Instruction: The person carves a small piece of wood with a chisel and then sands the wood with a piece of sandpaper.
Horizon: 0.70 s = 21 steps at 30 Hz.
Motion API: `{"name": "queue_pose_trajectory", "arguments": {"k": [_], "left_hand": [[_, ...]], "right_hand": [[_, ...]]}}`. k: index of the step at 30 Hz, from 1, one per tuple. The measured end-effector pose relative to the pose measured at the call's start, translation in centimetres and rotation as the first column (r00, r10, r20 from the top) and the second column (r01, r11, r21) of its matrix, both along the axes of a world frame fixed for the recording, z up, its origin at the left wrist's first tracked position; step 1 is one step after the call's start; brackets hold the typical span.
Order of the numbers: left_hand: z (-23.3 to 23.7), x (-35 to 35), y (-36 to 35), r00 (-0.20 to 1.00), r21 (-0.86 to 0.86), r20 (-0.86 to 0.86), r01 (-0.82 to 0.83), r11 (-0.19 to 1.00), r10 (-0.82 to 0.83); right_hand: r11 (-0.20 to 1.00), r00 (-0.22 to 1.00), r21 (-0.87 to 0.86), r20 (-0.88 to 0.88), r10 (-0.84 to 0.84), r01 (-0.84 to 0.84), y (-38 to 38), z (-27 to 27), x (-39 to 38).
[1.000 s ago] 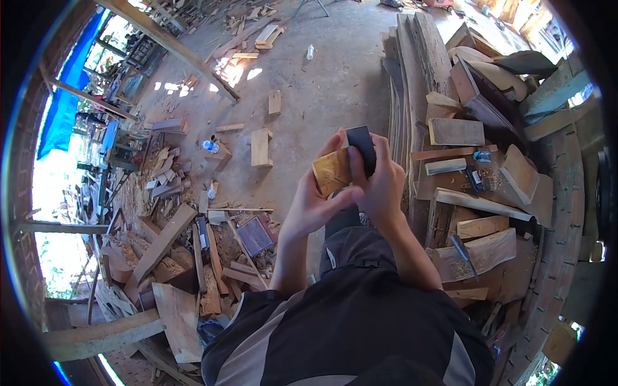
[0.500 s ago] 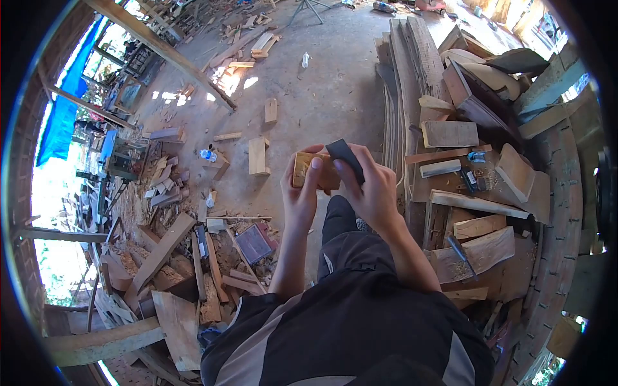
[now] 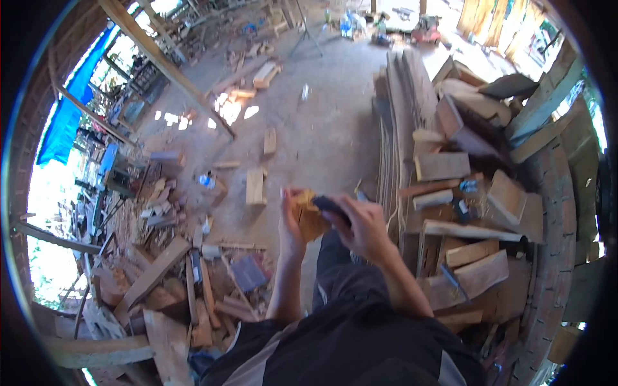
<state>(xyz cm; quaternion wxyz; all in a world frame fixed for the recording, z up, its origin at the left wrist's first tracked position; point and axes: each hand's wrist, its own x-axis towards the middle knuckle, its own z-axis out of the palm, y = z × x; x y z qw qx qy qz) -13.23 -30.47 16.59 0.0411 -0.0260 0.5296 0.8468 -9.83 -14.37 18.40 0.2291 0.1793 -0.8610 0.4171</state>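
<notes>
In front of my body, my left hand (image 3: 293,226) is closed around the side of a small yellow-brown wooden block (image 3: 313,226). My right hand (image 3: 365,226) grips a dark, flat piece of sandpaper (image 3: 331,207), its end lying against the block's upper edge. The fingers of both hands are slightly blurred. Part of the block is hidden behind my right fingers.
Long planks (image 3: 412,96) are stacked at the right, beside a bench holding wood offcuts and a chisel (image 3: 455,283). Scrap wood (image 3: 154,273) heaps up at the left. A wooden block (image 3: 255,186) and a plastic bottle (image 3: 206,181) are on the floor ahead.
Both hands have moved lower in view with the block, which has turned so a broader face shows. The sandpaper has tilted and shifted onto the block's upper edge. The camera view has tipped up slightly.
</notes>
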Motion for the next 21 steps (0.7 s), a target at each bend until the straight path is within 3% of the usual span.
{"name": "queue_pose_trajectory", "arguments": {"k": [2, 7, 11, 13, 16, 21], "left_hand": [[-0.4, -0.2, -0.7, 0.999, 0.014, -0.019, 0.030, 0.999, -0.030], [-0.2, 0.1, -1.2, 0.983, -0.082, -0.055, 0.172, 0.982, -0.177], [0.0, 0.5, -1.6, 0.981, -0.071, -0.079, 0.174, 0.982, -0.180], [0.5, 0.7, -1.7, 0.976, -0.230, -0.124, 0.150, 0.962, -0.181], [2.0, 1.8, -0.9, 0.982, -0.294, -0.145, 0.077, 0.953, -0.125], [2.3, 2.6, -0.3, 0.979, -0.284, -0.179, 0.042, 0.958, -0.097]], "right_hand": [[0.995, 0.998, -0.085, -0.021, 0.056, -0.057, -0.4, 0.0, 0.0], [0.996, 0.996, -0.064, -0.074, 0.057, -0.062, -0.7, 0.0, 0.1], [0.994, 0.993, -0.090, -0.101, 0.057, -0.066, -1.2, 0.5, 0.1], [0.995, 0.994, -0.086, -0.103, 0.047, -0.056, -1.2, 0.5, 0.0], [0.994, 0.986, -0.098, -0.164, 0.021, -0.037, -1.3, 0.5, -0.2], [0.996, 0.983, -0.081, -0.177, -0.038, 0.024, -1.8, 0.3, 0.0]]}}
